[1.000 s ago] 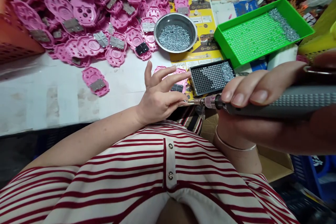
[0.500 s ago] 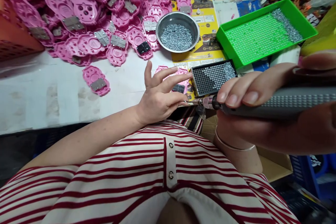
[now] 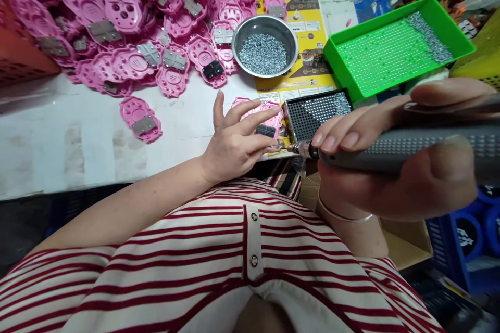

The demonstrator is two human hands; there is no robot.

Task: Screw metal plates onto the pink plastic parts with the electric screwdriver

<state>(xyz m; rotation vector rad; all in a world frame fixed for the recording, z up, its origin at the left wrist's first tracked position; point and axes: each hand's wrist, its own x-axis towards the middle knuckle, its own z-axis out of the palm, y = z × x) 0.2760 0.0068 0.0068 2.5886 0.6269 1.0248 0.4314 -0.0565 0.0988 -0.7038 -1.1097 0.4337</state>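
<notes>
My right hand [image 3: 390, 151] is wrapped round a grey electric screwdriver [image 3: 414, 145], its bit pointing left. My left hand [image 3: 238, 143] pinches something small and metallic between thumb and forefinger near the bit tip; its other fingers are spread over two pink plastic parts [image 3: 276, 113]. A dark plate [image 3: 265, 130] sits on one of these. Just right of them lies a black perforated tray [image 3: 312, 118] with screws at its right end. Behind stands a steel bowl [image 3: 262, 55] full of small screws.
Many pink parts [image 3: 128, 10] with metal plates are heaped at the back left, beside an orange basket [image 3: 23, 47]. One pink part [image 3: 141, 119] lies apart. A green tray [image 3: 398, 47] with screws stands at the right. A blue crate [image 3: 449, 250] is below.
The screwdriver in my right hand has moved slightly left, and its bit tip has drawn back from my left fingertips. My left hand has barely moved.
</notes>
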